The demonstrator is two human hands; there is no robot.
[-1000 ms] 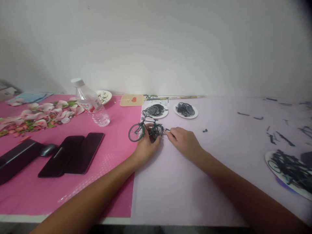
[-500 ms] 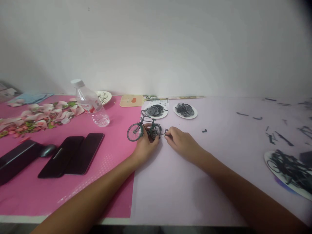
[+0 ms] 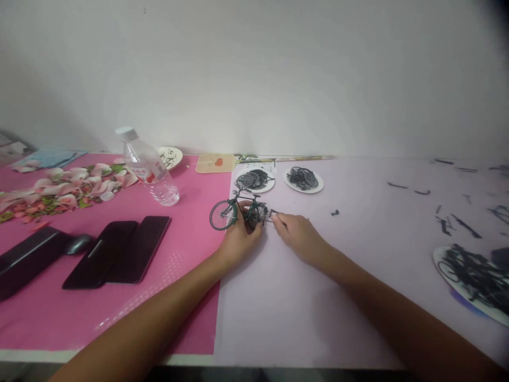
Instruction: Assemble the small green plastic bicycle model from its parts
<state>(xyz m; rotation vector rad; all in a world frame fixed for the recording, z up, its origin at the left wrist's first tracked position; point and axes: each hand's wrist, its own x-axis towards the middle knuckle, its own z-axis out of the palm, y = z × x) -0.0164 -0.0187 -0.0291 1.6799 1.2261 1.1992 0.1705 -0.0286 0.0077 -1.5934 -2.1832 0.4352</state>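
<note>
A small dark green model bicycle [image 3: 223, 215] stands upright in my left hand [image 3: 240, 239], its front wheel pointing left. My left fingers and thumb close around its lower frame and rear wheel, hiding part of them. Just right of the rear wheel, my right hand [image 3: 296, 232] pinches a thin dark bicycle part [image 3: 273, 212] between thumb and fingertips. The part's end comes close to the rear of the bicycle; whether they touch I cannot tell.
Behind the hands are two white plates [image 3: 286, 183] of dark parts. Loose dark pieces [image 3: 465, 225] and a heaped plate [image 3: 439, 260] lie right. On the left are two phones [image 3: 139, 249], a black case [image 3: 29, 260], a plastic bottle [image 3: 149, 170] and pink petals [image 3: 66, 185].
The bicycle and both hands have shifted slightly right in view. The thin part in my right hand has turned a little, and my right fingers sit slightly farther from the rear wheel.
</note>
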